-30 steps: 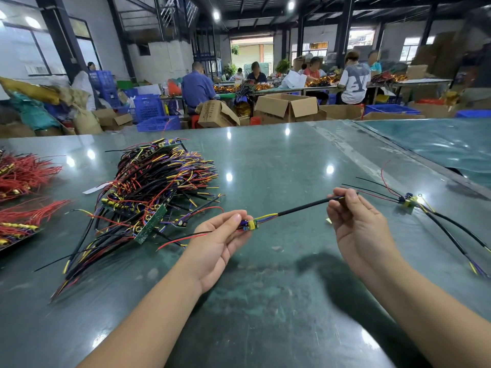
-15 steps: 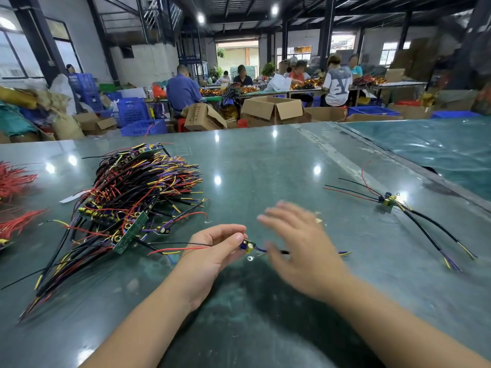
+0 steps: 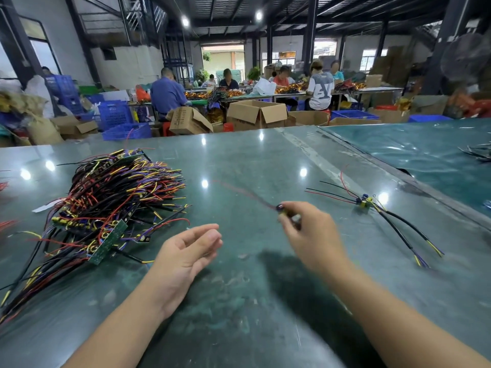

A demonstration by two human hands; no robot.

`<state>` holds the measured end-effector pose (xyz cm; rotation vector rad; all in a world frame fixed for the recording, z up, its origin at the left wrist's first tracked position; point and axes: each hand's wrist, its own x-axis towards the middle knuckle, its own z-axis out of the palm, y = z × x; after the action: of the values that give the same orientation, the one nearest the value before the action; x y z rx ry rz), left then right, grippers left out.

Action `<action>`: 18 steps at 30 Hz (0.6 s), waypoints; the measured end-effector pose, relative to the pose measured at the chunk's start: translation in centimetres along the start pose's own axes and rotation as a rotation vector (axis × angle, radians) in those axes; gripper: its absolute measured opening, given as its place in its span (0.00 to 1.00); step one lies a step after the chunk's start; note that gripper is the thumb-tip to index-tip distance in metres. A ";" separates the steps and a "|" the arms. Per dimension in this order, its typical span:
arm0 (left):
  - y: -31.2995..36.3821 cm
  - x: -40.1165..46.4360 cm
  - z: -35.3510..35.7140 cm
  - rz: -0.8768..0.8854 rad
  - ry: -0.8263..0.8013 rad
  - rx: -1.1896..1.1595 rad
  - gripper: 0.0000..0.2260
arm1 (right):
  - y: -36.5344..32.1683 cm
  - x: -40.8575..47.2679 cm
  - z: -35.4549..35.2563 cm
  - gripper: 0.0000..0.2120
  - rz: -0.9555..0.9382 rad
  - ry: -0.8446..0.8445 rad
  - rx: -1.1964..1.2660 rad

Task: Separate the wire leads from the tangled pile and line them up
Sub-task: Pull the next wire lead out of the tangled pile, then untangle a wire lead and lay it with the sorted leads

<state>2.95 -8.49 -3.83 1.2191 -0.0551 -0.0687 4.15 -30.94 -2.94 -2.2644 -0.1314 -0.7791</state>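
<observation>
I take the tangled pile (image 3: 106,208) as my landmark: it sits on the green desk (image 3: 252,160), a heap of black, red, yellow and purple wires with small green boards poking out of its near side. My left hand (image 3: 186,251) hangs just to the right of the pile, palm turned inward, fingers loosely curved and holding nothing. I judge it waits there because the pile is where the next lead comes from.

My right hand (image 3: 310,235) is further right of the pile, fingers pinched round the small component end of one wire lead (image 3: 280,207). The lead's red tail is blurred and streams back toward the pile, so I read it as being swung, though the blur hides how the rest of the lead hangs.

Well to the right of the pile, beyond my right hand, lie the sorted leads (image 3: 385,213), components bunched together, thin wires fanned away from me and black cables trailing toward me. That shared heading looks deliberate: it is the line-up. My guess is the held lead goes beside them, turned the same way. Most of the pile is not yet sorted.
</observation>
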 end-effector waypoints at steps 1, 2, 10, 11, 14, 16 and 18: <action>0.1 0.1 -0.1 -0.007 0.013 0.003 0.16 | 1.1 0.7 -0.8 0.10 0.068 0.049 -0.072; 0.2 0.1 -0.2 -0.011 0.027 0.005 0.14 | 2.2 1.4 -1.7 0.13 0.129 0.076 -0.159; 0.7 -0.1 -0.1 -0.032 0.080 0.020 0.08 | 8.5 3.8 -5.7 0.13 0.397 0.010 -0.463; 0.8 -0.1 -0.1 -0.031 0.081 0.020 0.08 | 8.7 3.8 -5.6 0.14 0.401 -0.023 -0.495; 1.0 0.0 -0.1 -0.024 0.094 0.032 0.08 | 8.8 3.8 -5.3 0.13 0.418 -0.075 -0.630; 1.1 0.0 -0.3 -0.015 0.108 0.045 0.07 | 8.7 3.8 -5.3 0.12 0.431 -0.064 -0.741; 1.3 -0.1 -0.4 0.001 0.114 0.069 0.07 | 8.7 3.8 -5.1 0.14 0.391 -0.018 -0.751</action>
<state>2.91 -7.63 -2.78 1.2900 0.0414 0.0040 7.39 -41.24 -3.19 -2.8529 0.6858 -0.6572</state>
